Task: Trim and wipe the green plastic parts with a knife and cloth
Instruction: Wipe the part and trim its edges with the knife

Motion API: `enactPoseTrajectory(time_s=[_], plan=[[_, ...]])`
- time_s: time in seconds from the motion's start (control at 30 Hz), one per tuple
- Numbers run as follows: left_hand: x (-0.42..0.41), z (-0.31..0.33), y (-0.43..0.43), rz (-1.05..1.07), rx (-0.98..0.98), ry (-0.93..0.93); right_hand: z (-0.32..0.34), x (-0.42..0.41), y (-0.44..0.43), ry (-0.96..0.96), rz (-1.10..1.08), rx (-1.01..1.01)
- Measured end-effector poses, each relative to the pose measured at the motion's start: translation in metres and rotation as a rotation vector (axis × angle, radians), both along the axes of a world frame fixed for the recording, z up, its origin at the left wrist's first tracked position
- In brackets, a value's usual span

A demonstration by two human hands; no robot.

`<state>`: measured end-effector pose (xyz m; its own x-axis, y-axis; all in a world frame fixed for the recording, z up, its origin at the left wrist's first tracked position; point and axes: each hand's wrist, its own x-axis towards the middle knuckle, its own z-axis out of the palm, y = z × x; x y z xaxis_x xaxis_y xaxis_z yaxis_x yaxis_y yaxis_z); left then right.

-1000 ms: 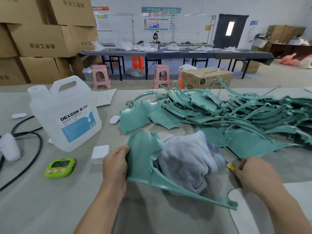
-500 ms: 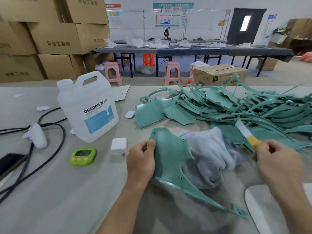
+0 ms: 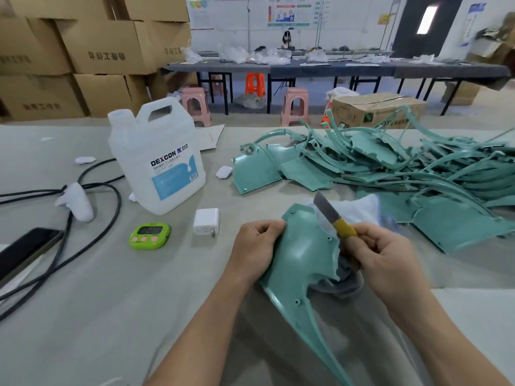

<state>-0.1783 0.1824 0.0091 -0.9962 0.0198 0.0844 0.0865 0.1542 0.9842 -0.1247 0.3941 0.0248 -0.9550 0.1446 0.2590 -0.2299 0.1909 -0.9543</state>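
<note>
At the bench (image 3: 83,316), the left hand (image 3: 255,246) grips a green plastic part (image 3: 303,254) lying on the cloth (image 3: 359,210). The right hand (image 3: 381,254) clasps a yellow-handled knife (image 3: 333,217), blade bared; a slip could nick fingers or gouge plastic.

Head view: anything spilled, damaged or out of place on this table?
Nothing spilled or visibly broken. The jug stands upright. Only untidy: green parts lie in a tangled heap at right, and black cables loop loose at left.
</note>
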Motion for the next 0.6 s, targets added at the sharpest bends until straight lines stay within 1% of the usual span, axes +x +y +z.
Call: enactPoseTrajectory(time_s=[0.07,0.13,0.23,0.27,0.3,0.33,0.37,0.43,0.47,0.5,0.53,0.57,0.6], plan=[[-0.001,-0.004,-0.001,0.032,-0.138,0.016,-0.005,-0.007,0.008,-0.009,-0.098,0.078],[-0.002,-0.007,-0.002,0.083,-0.217,0.008,-0.008,-0.014,0.015,-0.039,-0.216,0.158],[-0.005,-0.003,-0.005,0.175,-0.158,-0.058,-0.007,-0.021,0.023,-0.058,-0.409,0.227],[-0.006,-0.001,-0.008,0.204,-0.119,-0.086,-0.002,-0.020,0.024,-0.048,-0.456,0.196],[-0.007,0.002,-0.012,0.227,-0.070,-0.114,0.005,-0.018,0.024,-0.036,-0.455,0.106],[-0.008,0.005,-0.017,0.234,-0.002,-0.135,0.013,-0.015,0.023,-0.029,-0.393,-0.032],[-0.008,0.009,-0.023,0.224,0.078,-0.157,0.021,-0.010,0.019,-0.043,-0.267,-0.192],[-0.007,0.016,-0.031,0.193,0.236,-0.199,0.031,0.002,0.004,-0.184,0.044,-0.466],[-0.007,0.019,-0.034,0.193,0.296,-0.207,0.030,0.007,-0.007,-0.289,0.167,-0.541],[-0.007,0.020,-0.035,0.202,0.345,-0.209,0.025,0.010,-0.018,-0.388,0.253,-0.564],[-0.008,0.020,-0.036,0.215,0.375,-0.204,0.018,0.010,-0.029,-0.463,0.292,-0.543],[-0.009,0.020,-0.035,0.227,0.386,-0.198,0.010,0.008,-0.038,-0.509,0.275,-0.517],[-0.010,0.018,-0.034,0.240,0.375,-0.195,0.004,0.003,-0.044,-0.516,0.209,-0.492]])
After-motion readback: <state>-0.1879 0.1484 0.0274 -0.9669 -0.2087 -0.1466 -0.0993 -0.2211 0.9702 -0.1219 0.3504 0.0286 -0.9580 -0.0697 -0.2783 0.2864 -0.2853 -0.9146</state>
